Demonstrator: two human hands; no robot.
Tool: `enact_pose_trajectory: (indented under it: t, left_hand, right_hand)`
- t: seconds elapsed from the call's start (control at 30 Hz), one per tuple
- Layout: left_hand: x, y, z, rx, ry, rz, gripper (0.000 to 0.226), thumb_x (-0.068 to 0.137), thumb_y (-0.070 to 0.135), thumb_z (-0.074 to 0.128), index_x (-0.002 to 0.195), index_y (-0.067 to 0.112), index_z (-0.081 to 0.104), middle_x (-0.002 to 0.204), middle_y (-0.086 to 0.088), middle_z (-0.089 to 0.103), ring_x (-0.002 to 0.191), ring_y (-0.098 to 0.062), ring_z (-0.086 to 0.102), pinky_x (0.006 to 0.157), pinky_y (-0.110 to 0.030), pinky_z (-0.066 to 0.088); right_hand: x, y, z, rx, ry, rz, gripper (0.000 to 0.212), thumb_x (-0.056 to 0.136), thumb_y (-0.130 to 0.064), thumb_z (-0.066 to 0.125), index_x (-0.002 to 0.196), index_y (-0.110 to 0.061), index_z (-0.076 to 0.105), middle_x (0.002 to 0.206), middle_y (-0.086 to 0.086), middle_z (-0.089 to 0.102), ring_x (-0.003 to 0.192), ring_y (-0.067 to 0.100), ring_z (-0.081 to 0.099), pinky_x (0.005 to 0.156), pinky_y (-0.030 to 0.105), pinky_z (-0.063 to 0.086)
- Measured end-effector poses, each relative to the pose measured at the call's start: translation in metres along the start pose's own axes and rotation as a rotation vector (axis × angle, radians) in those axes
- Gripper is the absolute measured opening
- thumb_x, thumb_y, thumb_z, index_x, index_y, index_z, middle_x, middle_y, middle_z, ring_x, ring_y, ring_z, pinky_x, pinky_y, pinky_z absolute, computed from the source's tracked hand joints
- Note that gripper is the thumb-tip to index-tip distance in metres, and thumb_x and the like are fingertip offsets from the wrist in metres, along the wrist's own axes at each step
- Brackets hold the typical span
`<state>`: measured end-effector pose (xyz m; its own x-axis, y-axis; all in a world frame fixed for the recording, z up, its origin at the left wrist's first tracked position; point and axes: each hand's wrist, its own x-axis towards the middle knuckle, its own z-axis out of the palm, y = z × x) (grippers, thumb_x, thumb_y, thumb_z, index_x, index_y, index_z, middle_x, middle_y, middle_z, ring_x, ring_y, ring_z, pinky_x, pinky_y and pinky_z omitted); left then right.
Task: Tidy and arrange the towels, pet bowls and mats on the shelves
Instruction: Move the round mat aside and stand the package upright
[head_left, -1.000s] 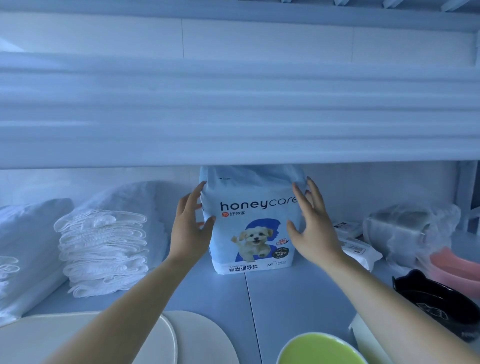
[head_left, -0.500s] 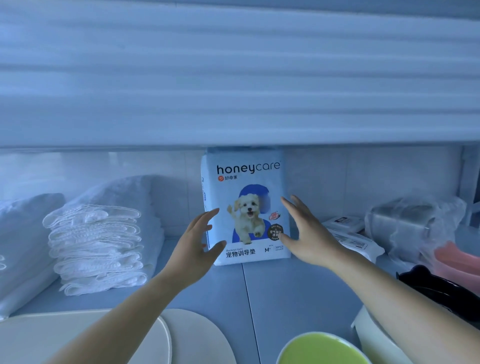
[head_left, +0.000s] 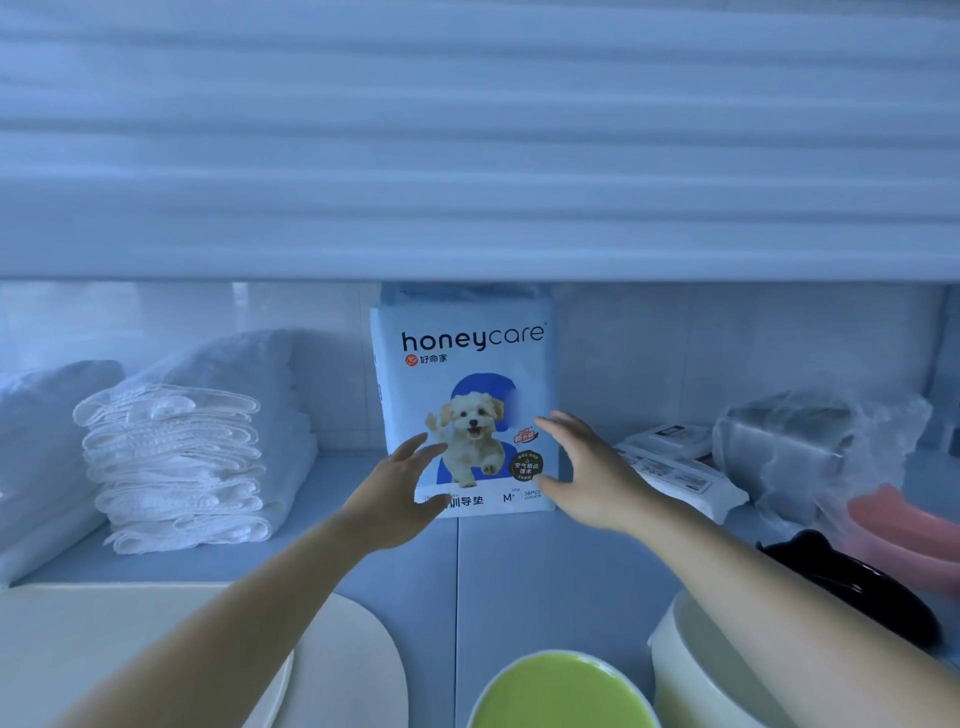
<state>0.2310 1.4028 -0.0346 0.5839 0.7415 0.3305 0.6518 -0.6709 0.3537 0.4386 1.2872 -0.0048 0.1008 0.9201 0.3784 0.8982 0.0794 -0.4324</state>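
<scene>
Just beyond the left hand (head_left: 397, 499) and the right hand (head_left: 589, 478), the pad pack (head_left: 467, 358) is pale blue-white. It has dark navy lettering, a small orange-red logo, a deep blue shape and a printed cream puppy. Left of the left hand, the folded towels (head_left: 171, 467) are plain white. Nearer than the right hand, the green bowl (head_left: 561, 691) is lime with a white rim. Right of the right hand are a black bowl (head_left: 857, 577) and pink bowls (head_left: 904, 525). Under the left forearm, the mats (head_left: 78, 649) are cream.

Both arms are stretched forward, bare forearms angling in. The left hand (head_left: 392, 496) and right hand (head_left: 589, 470) hang open, fingers loosely spread, palms facing each other, holding nothing.
</scene>
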Motion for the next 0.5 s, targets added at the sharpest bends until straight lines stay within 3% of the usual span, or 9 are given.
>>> enact_pose_trajectory:
  t: [0.13,0.2,0.3,0.37,0.5]
  left_hand:
    - [-0.016,0.006,0.011,-0.055,0.001,-0.036,0.058,0.091,0.038,0.053,0.143,0.032,0.028,0.154,0.012,0.017,0.135,-0.013,0.031,0.103,-0.025,0.031]
    - [-0.029,0.012,0.017,-0.089,-0.009,-0.034,0.052,0.090,0.038,0.055,0.139,0.032,0.036,0.148,0.014,0.028,0.131,-0.009,0.035,0.098,-0.020,0.031]
    - [-0.050,0.029,0.021,-0.274,-0.075,-0.071,0.039,0.087,0.039,0.060,0.123,0.042,0.047,0.134,0.022,0.043,0.124,-0.001,0.042,0.098,-0.021,0.037]
    - [-0.065,0.045,0.021,-0.400,-0.116,-0.091,0.034,0.085,0.038,0.063,0.116,0.045,0.051,0.130,0.025,0.044,0.120,0.001,0.046,0.097,-0.022,0.040]
    - [-0.094,0.075,0.020,-0.455,-0.143,-0.067,0.030,0.085,0.035,0.064,0.111,0.048,0.055,0.126,0.026,0.049,0.116,0.004,0.050,0.096,-0.021,0.042]
  right_hand:
    - [-0.015,0.016,0.000,0.012,-0.060,-0.010,0.064,0.092,-0.029,0.054,0.146,-0.029,0.021,0.155,-0.013,0.007,0.142,0.006,0.015,0.105,0.017,0.019]
    - [-0.024,0.025,-0.003,0.027,-0.081,-0.008,0.064,0.090,-0.030,0.056,0.145,-0.031,0.022,0.155,-0.012,0.011,0.140,0.008,0.021,0.110,0.022,0.023]
    - [-0.041,0.032,-0.007,0.086,-0.098,-0.036,0.060,0.089,-0.029,0.059,0.142,-0.031,0.030,0.148,-0.016,0.023,0.133,0.006,0.032,0.106,0.025,0.033]
    - [-0.054,0.034,-0.008,0.082,-0.143,-0.074,0.056,0.089,-0.027,0.060,0.139,-0.030,0.035,0.142,-0.018,0.029,0.127,0.003,0.037,0.102,0.020,0.033]
    - [-0.080,0.036,-0.012,0.080,-0.249,-0.149,0.050,0.089,-0.028,0.060,0.135,-0.030,0.041,0.133,-0.023,0.033,0.118,-0.002,0.041,0.096,0.014,0.032]
